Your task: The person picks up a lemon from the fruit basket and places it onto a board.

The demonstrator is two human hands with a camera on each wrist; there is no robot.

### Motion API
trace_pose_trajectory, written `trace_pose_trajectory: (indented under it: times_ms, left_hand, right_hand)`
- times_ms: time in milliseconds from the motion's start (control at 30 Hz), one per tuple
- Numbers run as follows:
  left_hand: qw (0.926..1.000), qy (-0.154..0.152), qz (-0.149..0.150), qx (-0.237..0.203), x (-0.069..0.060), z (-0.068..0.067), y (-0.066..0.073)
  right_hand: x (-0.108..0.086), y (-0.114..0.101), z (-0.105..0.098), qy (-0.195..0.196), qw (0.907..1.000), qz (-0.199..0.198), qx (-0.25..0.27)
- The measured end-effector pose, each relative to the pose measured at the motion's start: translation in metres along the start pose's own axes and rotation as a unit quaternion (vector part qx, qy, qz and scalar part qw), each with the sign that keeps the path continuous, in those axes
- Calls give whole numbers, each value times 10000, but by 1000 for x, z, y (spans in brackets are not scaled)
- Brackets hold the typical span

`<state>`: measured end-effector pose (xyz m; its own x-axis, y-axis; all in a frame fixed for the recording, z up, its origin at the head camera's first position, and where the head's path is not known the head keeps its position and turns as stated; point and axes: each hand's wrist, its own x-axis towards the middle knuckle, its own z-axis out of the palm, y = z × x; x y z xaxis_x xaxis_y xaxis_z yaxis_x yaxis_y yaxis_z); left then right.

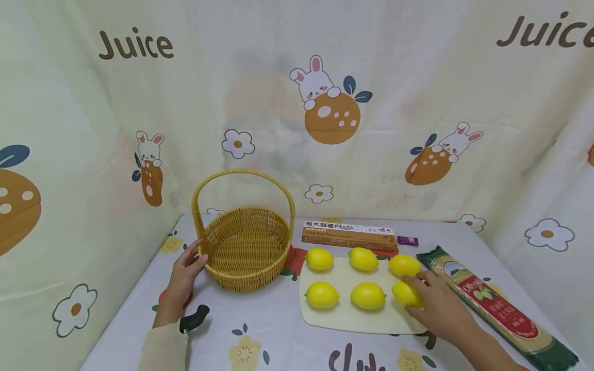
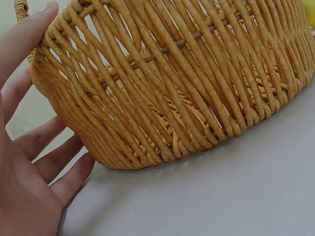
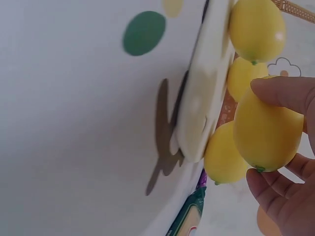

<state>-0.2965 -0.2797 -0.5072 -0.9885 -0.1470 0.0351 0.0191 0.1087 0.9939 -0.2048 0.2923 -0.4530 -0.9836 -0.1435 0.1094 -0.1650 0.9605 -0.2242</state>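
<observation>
My right hand holds a yellow lemon between thumb and fingers, at the right end of a cream cutting board. In the right wrist view, the thumb lies across the held lemon and the fingertips touch its lower end. Several other lemons sit on the board in two rows. My left hand touches the left side of a round wicker basket. Seen from the left wrist, its fingers rest fairly straight along the woven wall, with the thumb at the rim.
Behind the board lies a long pasta box, beside a small purple packet. A green-ended pasta bag lies slantwise to the right, close to my right forearm. The basket's tall handle arches upward. Printed curtains enclose the table's back and sides.
</observation>
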Motion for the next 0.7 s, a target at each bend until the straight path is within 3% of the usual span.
trace_pose_trajectory:
  times_ms: [700]
  left_hand:
    - [9999,-18,-64,-108,-3,1,6]
  right_hand:
    - [-8,12,12,-365,9990,224,139]
